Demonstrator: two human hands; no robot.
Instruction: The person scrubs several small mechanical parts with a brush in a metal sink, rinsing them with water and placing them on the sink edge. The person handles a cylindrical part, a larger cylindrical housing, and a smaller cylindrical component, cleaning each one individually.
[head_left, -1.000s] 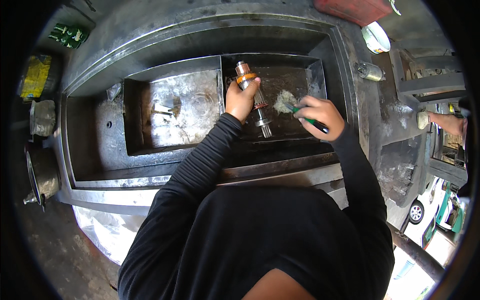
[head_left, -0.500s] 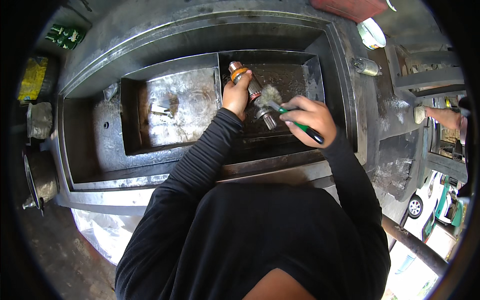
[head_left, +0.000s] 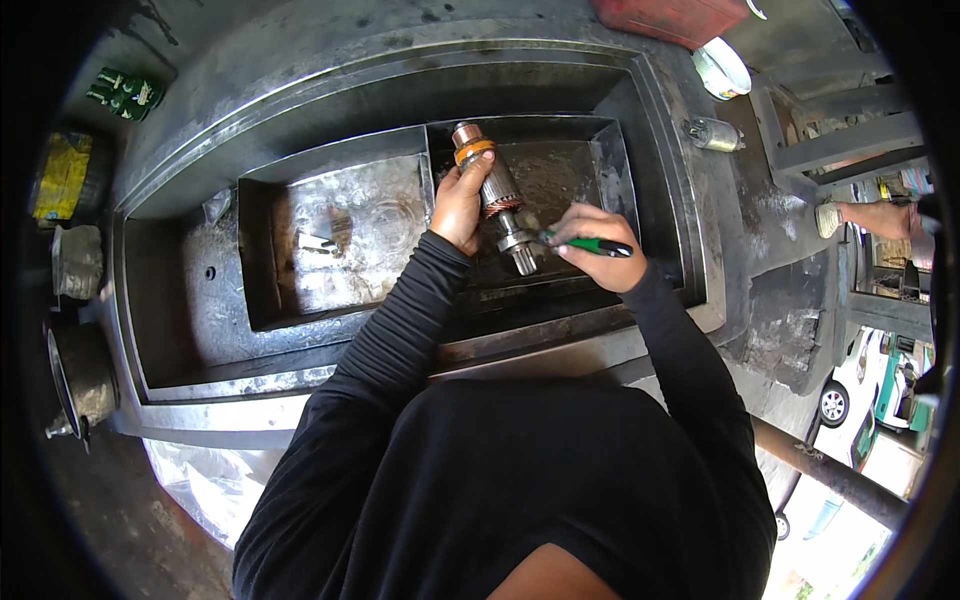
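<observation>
In the head view, the left hand [head_left: 458, 212] is wrapped around a round metal part [head_left: 500, 188], with its thumb close to the orange band [head_left: 474, 150]. The metal part leans, with its shiny copper end up and away from the person and its toothed end down and nearer. It is over the right tray [head_left: 560, 175], close to the wall beside the left tray [head_left: 375, 210]; I can't tell if it touches the bottom. The right hand [head_left: 608, 268] has its fingers closed on a brush [head_left: 596, 245] with a green and black handle. One second ago, the brush was off to the right, away from the metal part. Half a second ago, its fuzzy hairs were on the metal part, just below the copper ring. Now the hairs are by the thin rod near the low end, but they are too blurry to see well. The brush handle lies flatter than it did half a second ago. The left hand has kept the same hold all along.
</observation>
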